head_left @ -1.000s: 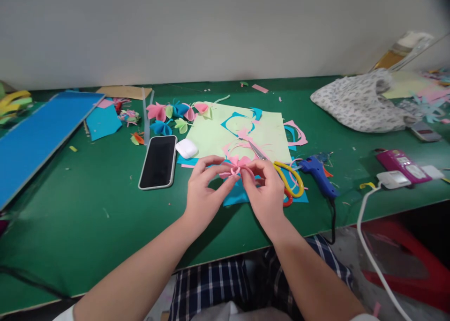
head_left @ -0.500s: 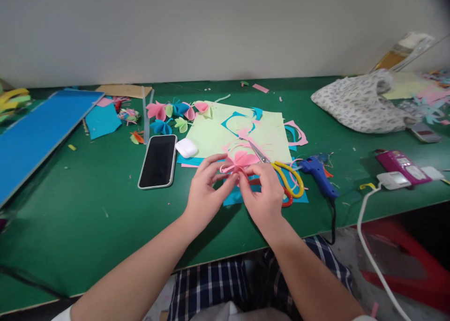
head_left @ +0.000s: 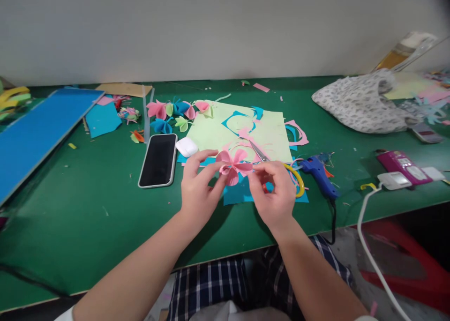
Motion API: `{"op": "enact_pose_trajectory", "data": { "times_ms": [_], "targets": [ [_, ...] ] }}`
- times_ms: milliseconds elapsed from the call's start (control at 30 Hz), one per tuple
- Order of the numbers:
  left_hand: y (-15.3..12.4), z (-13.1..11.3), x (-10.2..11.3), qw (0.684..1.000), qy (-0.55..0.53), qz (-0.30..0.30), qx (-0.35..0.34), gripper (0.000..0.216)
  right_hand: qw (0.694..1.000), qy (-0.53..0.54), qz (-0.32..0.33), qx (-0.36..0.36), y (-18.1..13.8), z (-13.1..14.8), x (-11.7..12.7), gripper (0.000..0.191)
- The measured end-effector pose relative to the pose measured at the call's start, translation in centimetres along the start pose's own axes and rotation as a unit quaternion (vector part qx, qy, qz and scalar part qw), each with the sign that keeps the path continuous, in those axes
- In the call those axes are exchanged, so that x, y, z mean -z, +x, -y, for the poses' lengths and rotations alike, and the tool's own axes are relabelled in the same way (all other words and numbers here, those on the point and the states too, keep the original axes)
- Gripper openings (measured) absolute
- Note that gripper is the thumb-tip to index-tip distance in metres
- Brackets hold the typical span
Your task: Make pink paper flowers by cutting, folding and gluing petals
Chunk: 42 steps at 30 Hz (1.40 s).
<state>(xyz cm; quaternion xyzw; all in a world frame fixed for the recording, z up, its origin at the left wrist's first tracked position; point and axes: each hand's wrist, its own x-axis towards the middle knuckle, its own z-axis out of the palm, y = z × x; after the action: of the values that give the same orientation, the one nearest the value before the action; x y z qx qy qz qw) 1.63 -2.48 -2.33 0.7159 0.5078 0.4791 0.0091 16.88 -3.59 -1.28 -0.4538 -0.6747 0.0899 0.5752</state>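
Between my two hands is a pink paper flower, its rounded petals spread apart and facing up toward me. My left hand pinches its left side with thumb and fingers. On the other side, my right hand grips a petal at the right edge between thumb and forefinger. Scissors with yellow and red handles lie partly hidden behind my right hand, blades toward the upper left. Beneath the flower are blue paper and a pale green sheet strewn with pink and blue cut-offs.
A phone and a white earbud case lie left of the paper. Finished-looking paper flowers cluster behind them. To the right sit a blue glue gun, a purple device with a white cable, and a patterned cloth bag.
The pink flower has opened out and turned its petals toward me. My hands have moved apart, the left one leftward and the right one rightward, covering more of the scissors.
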Motion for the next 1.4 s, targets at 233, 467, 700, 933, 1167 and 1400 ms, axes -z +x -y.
{"op": "enact_pose_trajectory", "data": {
  "times_ms": [233, 467, 700, 933, 1167, 1400],
  "targets": [
    [0.0, 0.2, 0.0, 0.996, 0.034, 0.019, -0.082, 0.014, 0.997, -0.015, 0.074, 0.015, 0.6, -0.7, 0.7, 0.013],
    [0.0, 0.3, -0.2, 0.992, 0.038, 0.046, -0.109, 0.014, 0.989, -0.039, 0.136, 0.042, 0.7, -1.1, 0.8, 0.016],
    [0.2, -0.1, -0.2, 0.995, 0.034, 0.041, -0.083, 0.008, 0.989, -0.083, 0.122, 0.013, 0.5, -1.0, 0.8, 0.009],
    [0.2, 0.3, -0.3, 0.994, 0.051, 0.049, -0.086, 0.010, 0.976, -0.150, 0.149, 0.051, 0.2, -1.1, 0.4, 0.017],
    [0.1, 0.6, -0.4, 0.992, 0.064, 0.068, -0.080, 0.011, 0.969, -0.165, 0.164, 0.087, 0.2, -1.2, 0.5, 0.016],
    [0.2, 0.5, -0.4, 0.992, 0.046, 0.077, -0.091, 0.007, 0.966, -0.164, 0.178, 0.087, 0.2, -1.0, 0.5, 0.017]
  ]
}}
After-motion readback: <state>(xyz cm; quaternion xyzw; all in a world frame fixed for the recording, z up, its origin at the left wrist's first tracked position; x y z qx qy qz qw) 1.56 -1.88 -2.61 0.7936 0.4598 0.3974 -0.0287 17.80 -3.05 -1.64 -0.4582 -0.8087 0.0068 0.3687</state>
